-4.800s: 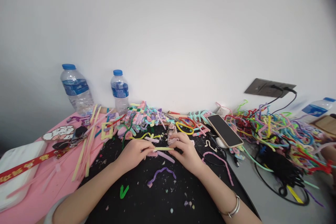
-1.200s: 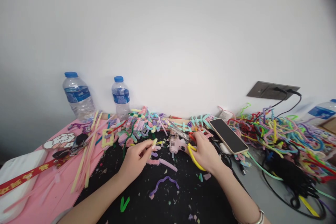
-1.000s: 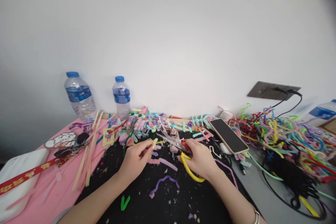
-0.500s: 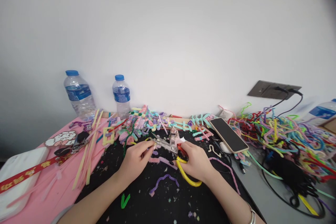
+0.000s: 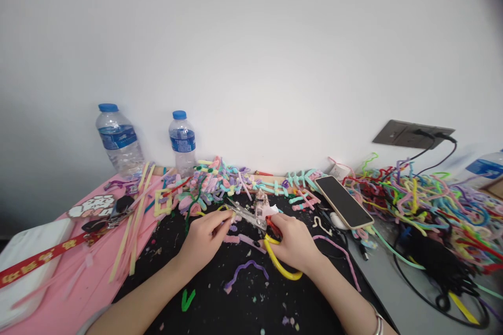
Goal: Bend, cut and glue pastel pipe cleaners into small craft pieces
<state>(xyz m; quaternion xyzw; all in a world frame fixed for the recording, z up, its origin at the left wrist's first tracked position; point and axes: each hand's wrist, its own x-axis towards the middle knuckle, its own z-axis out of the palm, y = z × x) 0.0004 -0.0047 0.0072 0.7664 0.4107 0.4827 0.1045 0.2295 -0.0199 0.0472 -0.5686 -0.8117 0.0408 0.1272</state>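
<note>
My right hand (image 5: 294, 243) is closed on yellow-and-red handled scissors (image 5: 271, 243), whose metal blades (image 5: 245, 213) point left toward my left hand. My left hand (image 5: 206, 235) pinches a short pale yellow pipe cleaner piece (image 5: 231, 215) at the blade tips. Both hands rest over a black mat (image 5: 243, 293). A pink pipe cleaner piece (image 5: 245, 241) and a wavy purple one (image 5: 245, 272) lie just below the hands. A pink glue gun (image 5: 260, 204) stands behind the scissors.
Two water bottles (image 5: 118, 141) (image 5: 183, 141) stand by the wall. Bent pipe cleaner shapes (image 5: 220, 183) pile behind the mat; a big tangle (image 5: 428, 199) fills the right. A phone (image 5: 343, 201), black cables (image 5: 432, 261), wall socket (image 5: 412, 133), pink sheet (image 5: 78, 267).
My right hand picked up the scissors from beside the glue gun and brought the blades left to the yellow piece in my left hand. Over the last half second almost nothing moved.
</note>
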